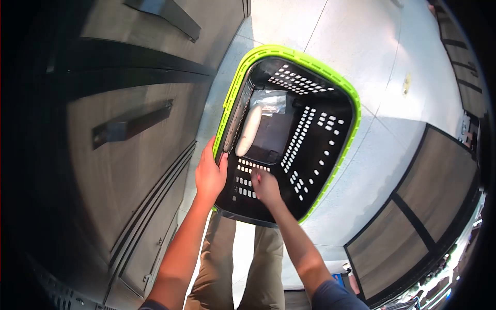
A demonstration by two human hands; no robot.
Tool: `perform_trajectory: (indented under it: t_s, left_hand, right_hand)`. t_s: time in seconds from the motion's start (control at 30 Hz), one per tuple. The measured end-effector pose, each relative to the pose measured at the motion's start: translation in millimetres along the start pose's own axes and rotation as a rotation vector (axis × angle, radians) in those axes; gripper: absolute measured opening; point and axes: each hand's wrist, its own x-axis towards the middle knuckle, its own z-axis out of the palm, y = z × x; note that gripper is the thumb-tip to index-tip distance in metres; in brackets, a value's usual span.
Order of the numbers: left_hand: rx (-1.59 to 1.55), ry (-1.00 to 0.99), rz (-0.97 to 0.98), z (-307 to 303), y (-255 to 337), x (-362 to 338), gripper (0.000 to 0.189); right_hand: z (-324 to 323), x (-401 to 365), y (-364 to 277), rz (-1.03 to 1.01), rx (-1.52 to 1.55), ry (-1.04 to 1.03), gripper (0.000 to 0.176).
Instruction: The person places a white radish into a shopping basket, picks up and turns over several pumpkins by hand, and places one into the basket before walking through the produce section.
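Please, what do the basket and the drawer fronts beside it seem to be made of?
The basket looks like moulded plastic: matte black walls pierced with neat rows of holes, and a bright lime-green rim. The drawer fronts look like grey wood-grain laminate or veneer, I cannot tell which, with dark bar handles, probably metal.

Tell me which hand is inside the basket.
The right hand, reaching onto the perforated wall inside; the left hand only grips the green rim.
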Motion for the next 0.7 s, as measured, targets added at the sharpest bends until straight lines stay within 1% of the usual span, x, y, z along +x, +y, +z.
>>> perform_trajectory:
  t_s: [0.03, 0.07, 0.1, 0.13, 0.17, 0.2, 0.23, 0.27, 0.3, 0.33, 0.37, 0.4, 0.47, 0.5, 0.53, 0.57, 0.6, 0.67, 0.7]
  left_hand:
    - [-0.028, -0.020, -0.015, -2, 0, -1, 0.053]
    - [-0.061, 0.007, 0.007, -2, -1, 0, 0.053]
    - [-0.041, 0.017, 0.037, -1, -5, -1, 0.055]
    - [-0.017, 0.024, 0.057, -2, -7, -3, 0.057]
    - [-0.056, -0.059, 0.014, -9, -5, -4, 0.065]
    - [-0.074, -0.045, 0.020, -14, 0, -8, 0.065]
    - [-0.043, -0.001, 0.057, -21, 5, -11, 0.070]
    - [-0.007, 0.044, 0.095, -27, 10, -15, 0.075]
    - [-0.063, 0.059, 0.057, -32, 13, -24, 0.080]
    - [-0.061, 0.069, 0.065, -35, 10, -34, 0.080]
    - [-0.117, 0.127, 0.033, -34, 0, -46, 0.078]
    - [-0.170, 0.182, 0.000, -36, -6, -59, 0.075]
    - [-0.449, 0.154, -0.257, -45, -20, -97, 0.065]
    - [-0.432, 0.179, -0.298, -47, -35, -119, 0.057]
    - [-0.420, 0.204, -0.339, -45, -55, -140, 0.050]
    - [-0.464, 0.206, -0.410, -34, -92, -164, 0.043]
    - [-0.507, 0.207, -0.480, -28, -122, -184, 0.038]
    - [-0.492, 0.144, -0.618, -49, -128, -220, 0.030]
    - [-0.490, 0.154, -0.632, -57, -138, -243, 0.030]
  right_hand:
    - [-19, -39, -14, -0.117, 0.129, 0.061, 0.017]
    - [-26, -68, -10, -0.247, 0.155, 0.135, 0.010]
    - [-47, -88, -25, -0.291, 0.118, 0.239, 0.005]
    - [-63, -90, -20, -0.388, 0.070, 0.347, 0.008]
    - [-93, -81, -33, -0.451, -0.005, 0.465, 0.010]
    - [-127, -61, -53, -0.512, -0.073, 0.585, 0.013]
    - [-160, -36, -70, -0.588, -0.168, 0.709, 0.020]
    - [-190, -8, -83, -0.608, -0.258, 0.827, 0.030]
    - [-215, 22, -97, -0.631, -0.317, 0.934, 0.043]
    - [-240, 42, -112, -0.640, -0.501, 0.939, 0.057]
    - [-257, 57, -124, -0.543, -0.718, 0.895, 0.068]
    - [-265, 78, -120, -0.518, -0.901, 0.890, 0.056]
    - [-276, 114, -110, -0.306, -0.772, 0.463, 0.039]
    - [-271, 120, -103, -0.310, -0.765, 0.467, 0.039]
    - [-266, 123, -96, -0.393, -0.952, 0.571, 0.032]
    - [-265, 123, -94, -0.478, -1.142, 0.678, 0.024]
    - [-271, 119, -96, -0.482, -1.141, 0.683, 0.024]
    - [-282, 106, -103, -0.590, -1.032, 0.621, 0.022]
    - [-287, 97, -113, -0.443, -0.829, 0.525, 0.022]
